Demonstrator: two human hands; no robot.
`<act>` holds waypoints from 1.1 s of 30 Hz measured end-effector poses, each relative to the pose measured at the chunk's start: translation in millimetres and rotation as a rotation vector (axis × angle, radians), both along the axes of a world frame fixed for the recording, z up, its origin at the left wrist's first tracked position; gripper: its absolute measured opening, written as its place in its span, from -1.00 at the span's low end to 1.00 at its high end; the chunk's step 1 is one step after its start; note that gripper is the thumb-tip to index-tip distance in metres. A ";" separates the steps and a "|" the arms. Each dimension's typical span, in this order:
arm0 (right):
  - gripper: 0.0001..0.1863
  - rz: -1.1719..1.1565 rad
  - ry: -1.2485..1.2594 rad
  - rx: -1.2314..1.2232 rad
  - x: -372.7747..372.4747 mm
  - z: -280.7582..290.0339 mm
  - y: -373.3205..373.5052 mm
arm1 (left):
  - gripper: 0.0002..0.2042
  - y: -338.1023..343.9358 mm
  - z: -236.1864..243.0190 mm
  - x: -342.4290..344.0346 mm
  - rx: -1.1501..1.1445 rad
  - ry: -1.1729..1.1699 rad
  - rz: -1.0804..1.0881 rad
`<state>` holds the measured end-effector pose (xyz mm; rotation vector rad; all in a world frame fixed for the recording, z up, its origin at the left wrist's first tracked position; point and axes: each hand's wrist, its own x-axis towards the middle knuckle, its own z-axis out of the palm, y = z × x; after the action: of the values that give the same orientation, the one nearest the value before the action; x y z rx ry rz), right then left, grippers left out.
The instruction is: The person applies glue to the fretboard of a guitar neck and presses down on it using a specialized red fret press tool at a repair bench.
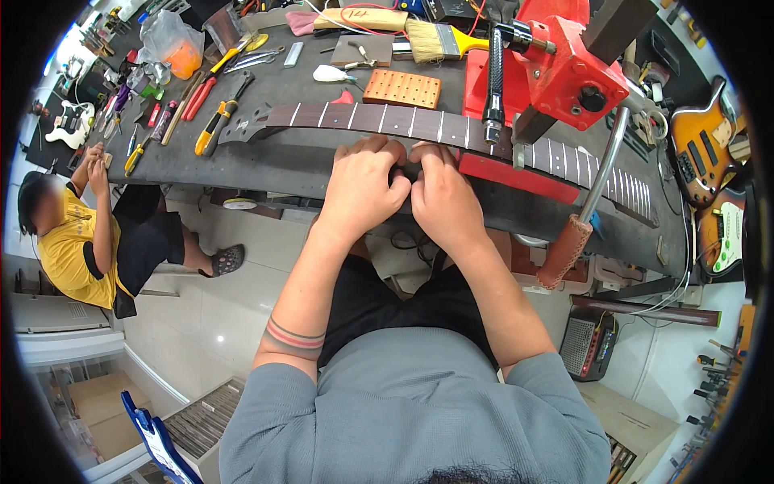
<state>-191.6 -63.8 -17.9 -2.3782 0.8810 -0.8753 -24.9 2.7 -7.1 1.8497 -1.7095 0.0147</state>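
A guitar neck (379,120) with a dark fretted fingerboard lies across the dark bench, running under a red press (568,68) with a black-knurled rod. My left hand (364,181) and my right hand (443,194) are side by side at the bench's front, just below the neck, their fingers curled. What the fingertips grip, if anything, is hidden. A red block (524,177) sits beside my right hand under the neck. The press's lever with a brown leather grip (558,254) hangs to the right.
Pliers (218,119), a brush (431,42) and an orange drilled block (401,89) lie on the bench (290,173). A person in yellow (76,254) works at the left. Guitars (697,153) stand at the right, an amplifier (584,343) below them.
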 end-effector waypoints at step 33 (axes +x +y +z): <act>-0.64 -0.026 0.013 0.015 1.0 -4.5 -1.3 | -0.85 1.1 3.8 9.2 -0.102 0.069 -0.096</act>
<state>-190.6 -65.0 -22.4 -2.3669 0.9228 -0.8614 -15.6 3.8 -3.4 1.6746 -1.7160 -0.0006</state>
